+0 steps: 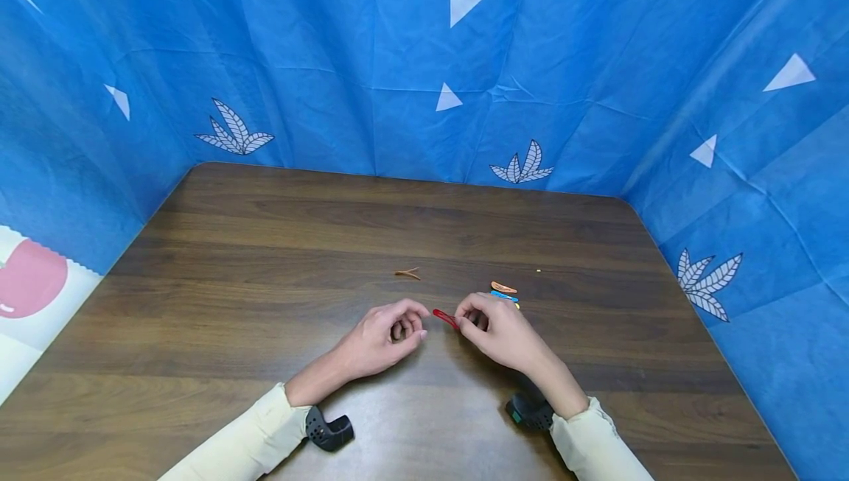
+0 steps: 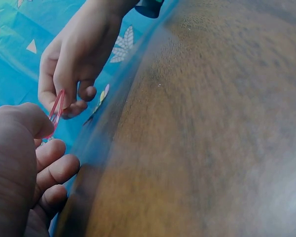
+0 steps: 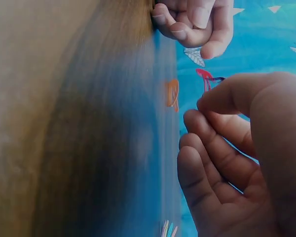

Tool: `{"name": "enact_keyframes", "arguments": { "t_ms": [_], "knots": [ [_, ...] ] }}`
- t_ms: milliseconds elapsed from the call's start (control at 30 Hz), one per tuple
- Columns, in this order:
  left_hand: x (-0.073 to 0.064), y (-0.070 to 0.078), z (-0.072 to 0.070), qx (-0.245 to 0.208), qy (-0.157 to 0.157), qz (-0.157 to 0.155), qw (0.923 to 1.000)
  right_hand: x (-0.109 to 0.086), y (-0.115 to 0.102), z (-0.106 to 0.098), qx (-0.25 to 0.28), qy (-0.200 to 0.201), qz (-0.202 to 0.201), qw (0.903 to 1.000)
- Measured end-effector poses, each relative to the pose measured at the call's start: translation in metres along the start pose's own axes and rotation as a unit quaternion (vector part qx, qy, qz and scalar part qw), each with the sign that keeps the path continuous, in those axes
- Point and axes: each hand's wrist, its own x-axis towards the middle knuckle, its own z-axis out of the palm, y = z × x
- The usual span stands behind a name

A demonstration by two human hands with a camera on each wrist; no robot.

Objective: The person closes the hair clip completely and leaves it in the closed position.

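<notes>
My right hand (image 1: 507, 330) pinches a red snap hair clip (image 1: 444, 317) between thumb and fingertips, held out toward the left. In the right wrist view the clip's far end (image 3: 203, 74) shows a thin dark strip standing off to one side. Facing it, my left hand (image 1: 385, 337) curves its fingers loosely with nothing between them, fingertips just short of the clip. In the left wrist view the left thumb (image 2: 32, 118) overlaps the red clip (image 2: 58, 106). An orange snap hair clip (image 1: 407, 273) lies beyond the left hand, its parts spread apart.
Behind the right hand lie an orange clip (image 1: 504, 287), a blue clip (image 1: 504, 296) and part of a yellow one (image 1: 516, 306). A tiny pale speck (image 1: 539, 270) sits farther right. Blue patterned cloth (image 1: 411, 61) hangs around the wooden table (image 1: 298, 223).
</notes>
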Motion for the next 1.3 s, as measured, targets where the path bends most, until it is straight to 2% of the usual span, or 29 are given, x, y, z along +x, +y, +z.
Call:
{"name": "enact_keyframes", "arguments": {
  "t_ms": [400, 633, 1033, 1300],
  "knots": [
    [0.0, -0.001, 0.001, 0.001, -0.006, 0.0, 1.0, -0.011, 0.001, 0.008, 0.062, -0.045, -0.037, 0.9964],
    [0.0, -0.001, 0.002, 0.01, -0.001, 0.017, 0.9998, -0.012, 0.001, 0.013, 0.073, -0.033, -0.046, 0.9957],
    [0.0, 0.0, 0.002, 0.02, 0.007, 0.022, 0.9995, -0.013, -0.004, 0.015, 0.081, -0.023, -0.022, 0.9962],
    [-0.001, -0.002, 0.002, 0.014, 0.005, 0.022, 0.9996, -0.014, -0.005, 0.018, 0.09, -0.02, -0.036, 0.9951]
  ]
}}
